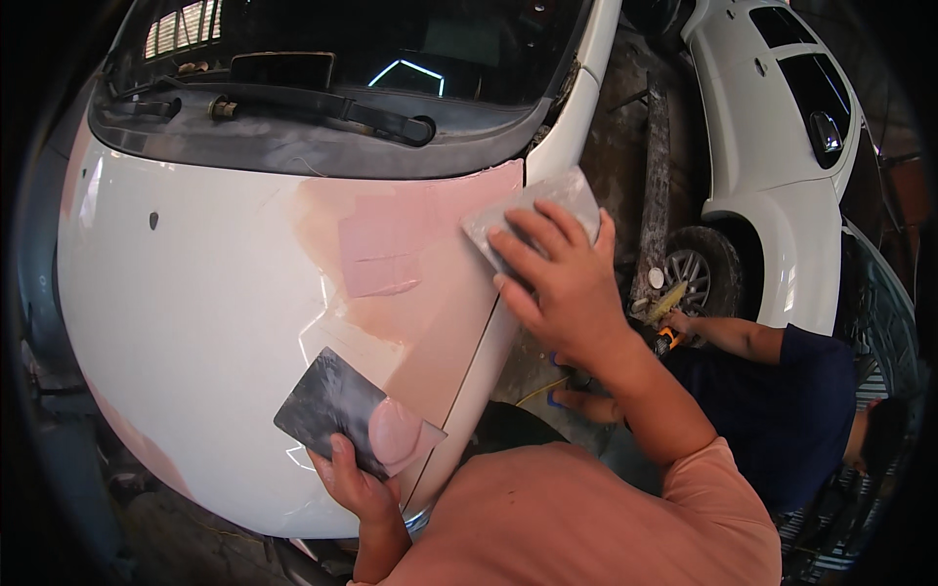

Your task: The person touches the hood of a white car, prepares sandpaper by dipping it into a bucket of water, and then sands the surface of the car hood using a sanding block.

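My left hand (358, 488) grips a dark, flat mixing plate (324, 393) by its near edge, thumb on top. A mound of pink putty (395, 432) lies on the plate's right part, above the white car hood (205, 303). My right hand (576, 288) is closed on a flat grey putty spreader (562, 192), fingers splayed across its upper face. That spreader is over the hood's right edge near the windshield corner; whether it touches is hidden beneath it. Fresh-looking pink putty (379, 237) coats the hood just left of it, with tan sanded areas around.
A windshield (459, 59) with a wiper (352, 112) borders the hood's far side. To the right stands another white car (762, 117), beside a long beam (655, 186). A co-worker in a dark shirt (772, 410) crouches close by, one hand on an orange-and-black tool (668, 338).
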Action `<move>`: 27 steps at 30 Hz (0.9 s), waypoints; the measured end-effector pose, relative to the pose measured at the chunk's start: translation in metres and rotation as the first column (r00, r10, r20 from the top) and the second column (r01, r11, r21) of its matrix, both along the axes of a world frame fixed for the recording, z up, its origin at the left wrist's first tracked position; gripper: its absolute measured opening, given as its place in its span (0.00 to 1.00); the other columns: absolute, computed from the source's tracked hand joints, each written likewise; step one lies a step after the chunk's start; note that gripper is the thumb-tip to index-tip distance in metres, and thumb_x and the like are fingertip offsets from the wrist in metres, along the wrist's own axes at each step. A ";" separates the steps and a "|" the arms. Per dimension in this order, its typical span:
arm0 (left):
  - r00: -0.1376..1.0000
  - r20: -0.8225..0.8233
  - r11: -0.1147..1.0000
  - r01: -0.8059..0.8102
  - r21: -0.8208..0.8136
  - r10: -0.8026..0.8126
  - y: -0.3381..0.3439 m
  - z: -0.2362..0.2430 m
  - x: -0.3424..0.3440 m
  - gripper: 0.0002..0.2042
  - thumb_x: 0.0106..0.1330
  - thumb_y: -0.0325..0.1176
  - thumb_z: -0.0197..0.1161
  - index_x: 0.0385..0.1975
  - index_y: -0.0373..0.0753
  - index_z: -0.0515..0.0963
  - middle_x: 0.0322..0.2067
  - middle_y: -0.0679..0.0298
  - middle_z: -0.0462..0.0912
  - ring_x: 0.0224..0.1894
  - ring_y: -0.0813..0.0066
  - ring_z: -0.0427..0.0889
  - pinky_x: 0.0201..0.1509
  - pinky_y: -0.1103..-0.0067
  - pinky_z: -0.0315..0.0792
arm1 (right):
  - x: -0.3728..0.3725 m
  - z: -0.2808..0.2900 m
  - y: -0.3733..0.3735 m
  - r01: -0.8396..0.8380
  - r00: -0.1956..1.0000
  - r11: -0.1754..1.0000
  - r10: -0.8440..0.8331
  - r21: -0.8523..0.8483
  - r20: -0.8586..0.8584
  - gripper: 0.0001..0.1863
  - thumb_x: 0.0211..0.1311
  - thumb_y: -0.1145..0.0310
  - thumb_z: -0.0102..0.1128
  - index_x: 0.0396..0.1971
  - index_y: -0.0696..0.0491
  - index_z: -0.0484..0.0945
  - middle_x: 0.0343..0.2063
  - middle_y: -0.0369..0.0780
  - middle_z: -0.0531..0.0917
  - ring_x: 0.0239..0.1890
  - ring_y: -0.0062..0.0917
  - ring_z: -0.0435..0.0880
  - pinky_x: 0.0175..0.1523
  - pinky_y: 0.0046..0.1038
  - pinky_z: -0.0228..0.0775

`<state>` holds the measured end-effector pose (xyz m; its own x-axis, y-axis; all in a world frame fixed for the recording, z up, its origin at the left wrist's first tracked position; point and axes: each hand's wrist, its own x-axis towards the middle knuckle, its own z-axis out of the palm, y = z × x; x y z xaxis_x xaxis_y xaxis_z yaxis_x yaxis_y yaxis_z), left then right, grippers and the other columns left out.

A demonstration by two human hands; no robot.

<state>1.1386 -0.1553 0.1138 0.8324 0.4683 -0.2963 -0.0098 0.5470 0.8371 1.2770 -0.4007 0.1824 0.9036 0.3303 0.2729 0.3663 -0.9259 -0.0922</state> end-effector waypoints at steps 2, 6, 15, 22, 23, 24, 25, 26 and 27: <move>1.000 -0.006 1.000 0.002 -0.010 -0.002 0.001 -0.001 0.000 0.26 0.71 0.35 0.56 0.65 0.28 0.61 0.58 0.49 0.71 0.60 0.58 0.73 0.64 0.66 0.68 | 0.014 0.001 -0.006 -0.012 0.999 1.000 0.012 0.003 0.040 0.21 0.57 0.60 0.64 0.51 0.45 0.79 0.55 0.35 0.77 0.63 0.35 0.70 0.61 0.70 0.48; 1.000 0.018 1.000 0.022 0.008 -0.022 0.001 -0.002 -0.002 0.26 0.71 0.36 0.56 0.65 0.29 0.62 0.58 0.50 0.71 0.60 0.59 0.73 0.64 0.67 0.68 | 0.031 -0.011 -0.008 -0.030 0.996 0.999 0.031 -0.011 0.080 0.20 0.56 0.60 0.65 0.50 0.46 0.79 0.55 0.35 0.77 0.63 0.35 0.71 0.62 0.67 0.49; 0.996 0.039 0.991 0.084 -0.107 -0.080 -0.005 0.008 0.001 0.21 0.76 0.35 0.51 0.64 0.34 0.63 0.55 0.56 0.75 0.56 0.64 0.77 0.61 0.68 0.71 | -0.017 0.002 -0.002 -0.043 0.996 0.999 0.042 -0.004 -0.083 0.21 0.54 0.61 0.66 0.50 0.45 0.79 0.56 0.35 0.75 0.63 0.35 0.70 0.63 0.64 0.50; 0.997 0.024 0.988 0.079 -0.133 -0.077 -0.010 0.011 -0.010 0.20 0.77 0.35 0.49 0.65 0.36 0.63 0.56 0.56 0.75 0.58 0.64 0.77 0.62 0.67 0.71 | -0.045 0.034 -0.031 -0.005 0.906 0.321 0.402 0.947 -0.132 0.34 0.53 0.60 0.70 0.61 0.53 0.71 0.61 0.47 0.71 0.67 0.42 0.67 0.71 0.49 0.54; 0.998 0.013 0.985 0.063 -0.159 -0.061 -0.011 0.010 -0.012 0.20 0.77 0.35 0.49 0.65 0.36 0.63 0.57 0.56 0.75 0.58 0.64 0.77 0.63 0.66 0.71 | -0.047 0.031 -0.034 0.129 0.865 0.046 0.484 0.991 -0.135 0.38 0.54 0.57 0.70 0.64 0.54 0.68 0.64 0.49 0.68 0.69 0.43 0.65 0.71 0.51 0.55; 0.999 0.003 0.982 0.047 -0.185 -0.047 -0.012 0.008 -0.012 0.20 0.77 0.35 0.49 0.65 0.36 0.63 0.57 0.56 0.75 0.58 0.63 0.77 0.63 0.66 0.71 | -0.047 0.026 -0.036 0.260 0.807 -0.213 0.583 0.942 -0.091 0.42 0.55 0.54 0.70 0.67 0.54 0.64 0.67 0.50 0.65 0.71 0.43 0.62 0.72 0.52 0.55; 1.000 -0.001 0.978 0.021 -0.210 -0.022 -0.013 0.008 -0.013 0.21 0.77 0.35 0.49 0.65 0.35 0.62 0.57 0.56 0.74 0.59 0.64 0.76 0.64 0.66 0.70 | -0.041 0.022 -0.040 0.407 0.747 -0.281 0.650 0.869 -0.140 0.47 0.58 0.45 0.66 0.71 0.53 0.58 0.71 0.50 0.59 0.73 0.48 0.58 0.70 0.61 0.56; 1.000 -0.002 0.973 -0.003 -0.233 0.003 -0.015 0.007 -0.013 0.21 0.77 0.35 0.49 0.66 0.35 0.62 0.58 0.56 0.73 0.60 0.64 0.74 0.65 0.66 0.69 | -0.041 0.017 -0.041 0.482 0.728 -0.366 0.674 0.796 -0.131 0.46 0.60 0.42 0.61 0.72 0.52 0.57 0.72 0.49 0.59 0.73 0.50 0.58 0.68 0.65 0.55; 0.999 0.031 0.965 -0.015 -0.262 0.024 -0.018 0.008 -0.014 0.21 0.77 0.35 0.50 0.66 0.34 0.61 0.59 0.56 0.72 0.61 0.64 0.73 0.65 0.66 0.69 | -0.038 0.014 -0.042 0.548 0.719 -0.451 0.684 0.704 -0.122 0.46 0.62 0.39 0.57 0.73 0.50 0.56 0.72 0.49 0.58 0.73 0.53 0.57 0.66 0.69 0.54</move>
<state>1.1243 -0.1730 0.1218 0.8355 0.3946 -0.3825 -0.0486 0.7463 0.6638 1.2388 -0.4431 0.1967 0.9474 0.3125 -0.0687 -0.2836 0.7212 -0.6320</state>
